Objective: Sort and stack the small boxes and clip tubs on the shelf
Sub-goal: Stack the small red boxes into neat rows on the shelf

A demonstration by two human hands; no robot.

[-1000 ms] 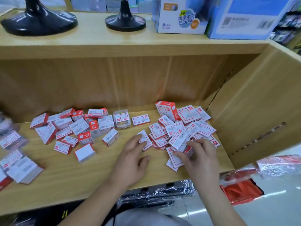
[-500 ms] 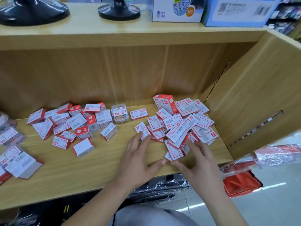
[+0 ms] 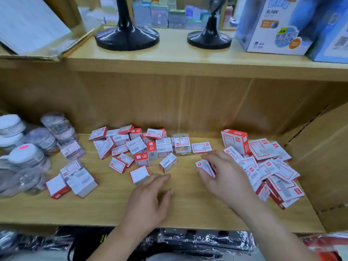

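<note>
A small red and white box (image 3: 205,167) is held in the right hand (image 3: 224,178), thumb under it and fingers curled over it, just above the wooden shelf (image 3: 188,210) near the middle. To the right of this hand lies a loose heap of flat red and white boxes (image 3: 273,170), and 1 bigger red box (image 3: 235,140) stands upright behind the heap. The left hand (image 3: 150,196) is spread with the palm down, holds nothing, and its fingertips are just beside a white-faced box (image 3: 139,174). Behind it is a second group of small boxes (image 3: 131,146), some standing and some lying, and a clear clip tub (image 3: 181,143) with coloured clips stands at its right edge. At the far left are round tubs (image 3: 24,153), blurred. On the upper shelf stand 2 black bases (image 3: 127,37) and a blue carton (image 3: 276,25)
</note>
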